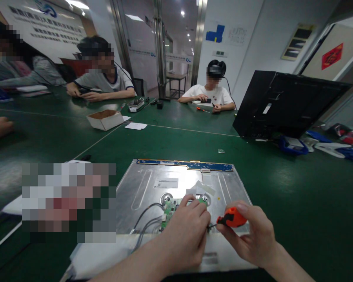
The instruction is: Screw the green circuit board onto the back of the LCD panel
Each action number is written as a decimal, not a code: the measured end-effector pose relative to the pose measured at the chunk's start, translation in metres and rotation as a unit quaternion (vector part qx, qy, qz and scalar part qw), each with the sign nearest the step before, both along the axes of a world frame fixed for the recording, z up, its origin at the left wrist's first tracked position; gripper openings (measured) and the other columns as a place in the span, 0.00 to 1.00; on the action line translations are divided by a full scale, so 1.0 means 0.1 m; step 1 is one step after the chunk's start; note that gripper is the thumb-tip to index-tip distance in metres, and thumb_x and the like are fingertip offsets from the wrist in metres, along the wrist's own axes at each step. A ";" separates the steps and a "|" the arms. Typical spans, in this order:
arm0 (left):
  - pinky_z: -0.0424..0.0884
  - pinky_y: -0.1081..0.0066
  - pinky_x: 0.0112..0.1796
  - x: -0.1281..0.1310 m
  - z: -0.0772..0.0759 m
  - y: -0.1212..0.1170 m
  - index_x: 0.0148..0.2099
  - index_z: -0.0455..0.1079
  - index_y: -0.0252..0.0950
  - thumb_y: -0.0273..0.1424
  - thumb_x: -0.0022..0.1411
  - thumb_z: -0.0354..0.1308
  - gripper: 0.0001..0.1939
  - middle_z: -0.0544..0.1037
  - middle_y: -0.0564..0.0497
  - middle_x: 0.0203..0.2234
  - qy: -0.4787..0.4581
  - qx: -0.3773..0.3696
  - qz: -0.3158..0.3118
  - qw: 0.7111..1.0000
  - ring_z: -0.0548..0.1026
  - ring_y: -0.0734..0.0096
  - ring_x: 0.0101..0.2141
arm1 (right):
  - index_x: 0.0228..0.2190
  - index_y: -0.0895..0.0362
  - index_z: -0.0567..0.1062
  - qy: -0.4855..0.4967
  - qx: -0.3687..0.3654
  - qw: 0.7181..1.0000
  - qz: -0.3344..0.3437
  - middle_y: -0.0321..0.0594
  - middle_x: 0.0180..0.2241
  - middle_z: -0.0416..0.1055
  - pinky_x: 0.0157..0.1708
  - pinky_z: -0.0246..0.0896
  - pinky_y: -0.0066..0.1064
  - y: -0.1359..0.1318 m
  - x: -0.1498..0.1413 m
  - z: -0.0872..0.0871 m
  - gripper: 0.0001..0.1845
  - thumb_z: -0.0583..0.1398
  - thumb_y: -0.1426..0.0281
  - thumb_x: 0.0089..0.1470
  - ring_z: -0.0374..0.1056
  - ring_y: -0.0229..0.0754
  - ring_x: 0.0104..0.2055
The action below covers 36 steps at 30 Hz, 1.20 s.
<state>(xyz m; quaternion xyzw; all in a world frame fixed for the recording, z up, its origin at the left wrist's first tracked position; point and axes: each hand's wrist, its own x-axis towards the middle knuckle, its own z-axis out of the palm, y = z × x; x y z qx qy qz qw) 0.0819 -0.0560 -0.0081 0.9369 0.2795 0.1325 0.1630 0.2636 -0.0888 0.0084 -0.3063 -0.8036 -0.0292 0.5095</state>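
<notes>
An orange-and-black screwdriver is gripped in my right hand, its thin shaft pointing left. My left hand is closed over a green circuit board; whatever its fingers hold is hidden, as is the screwdriver's tip beside it. Beneath both hands lies a flat silver display panel with a metal back. Dark cables run from the board's left side. A narrow blue circuit strip spans the panel's far edge, and a white label sits below it.
The green table carries an open cardboard box, papers and a small clear packet. At the right stands a large black monitor casing, with blue-and-white items near its base. Several people sit around the table.
</notes>
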 end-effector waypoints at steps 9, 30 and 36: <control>0.57 0.53 0.53 0.00 0.02 0.00 0.40 0.68 0.36 0.27 0.58 0.52 0.08 0.74 0.46 0.36 0.006 0.003 -0.006 1.000 0.70 0.59 0.40 | 0.63 0.60 0.53 0.007 -0.010 1.000 -0.004 0.41 0.32 0.74 0.25 0.71 0.32 -0.04 0.04 -0.08 0.38 0.57 0.82 0.51 0.73 0.42 0.29; 0.56 0.52 0.54 0.00 0.02 0.00 0.41 0.68 0.36 0.26 0.58 0.52 0.08 0.74 0.45 0.37 0.010 0.000 -0.003 1.000 0.71 0.58 0.40 | 0.61 0.55 0.54 0.013 0.001 1.000 -0.022 0.39 0.31 0.74 0.24 0.71 0.30 -0.03 0.04 -0.08 0.37 0.58 0.80 0.52 0.72 0.40 0.27; 0.57 0.53 0.53 0.00 0.03 0.00 0.40 0.68 0.36 0.27 0.57 0.52 0.07 0.74 0.45 0.36 0.008 -0.006 -0.004 1.000 0.71 0.58 0.39 | 0.59 0.52 0.57 0.005 0.005 1.000 -0.021 0.34 0.26 0.73 0.21 0.68 0.29 -0.02 0.02 -0.03 0.34 0.59 0.78 0.53 0.70 0.40 0.24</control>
